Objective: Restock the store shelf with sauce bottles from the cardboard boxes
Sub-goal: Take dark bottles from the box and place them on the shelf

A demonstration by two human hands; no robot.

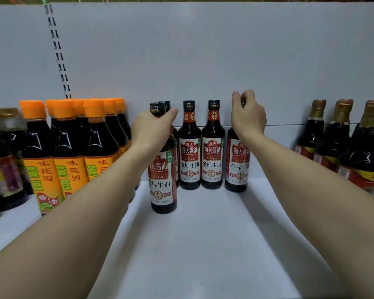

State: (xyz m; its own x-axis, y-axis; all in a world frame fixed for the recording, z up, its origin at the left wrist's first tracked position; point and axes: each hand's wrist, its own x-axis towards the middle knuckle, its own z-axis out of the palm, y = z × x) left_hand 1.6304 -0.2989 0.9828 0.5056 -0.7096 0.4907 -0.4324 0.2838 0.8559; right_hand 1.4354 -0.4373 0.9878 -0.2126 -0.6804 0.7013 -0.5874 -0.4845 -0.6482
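Note:
Dark soy sauce bottles with black caps and red-and-white labels stand on the white shelf (203,234). My left hand (151,130) grips the neck of the front left bottle (162,186), which stands upright ahead of the row. A second bottle is half hidden right behind it. Two more bottles (189,156) (212,156) stand side by side against the back wall. My right hand (247,117) is closed around the cap and neck of the rightmost bottle (236,167), which rests on the shelf in that back row.
Orange-capped soy sauce bottles (67,152) with orange labels crowd the shelf at left, darker bottles (4,160) beyond them. Gold-capped bottles (363,147) stand at right. A white back panel (203,61) closes the shelf. Bare shelf surface lies in front of the row.

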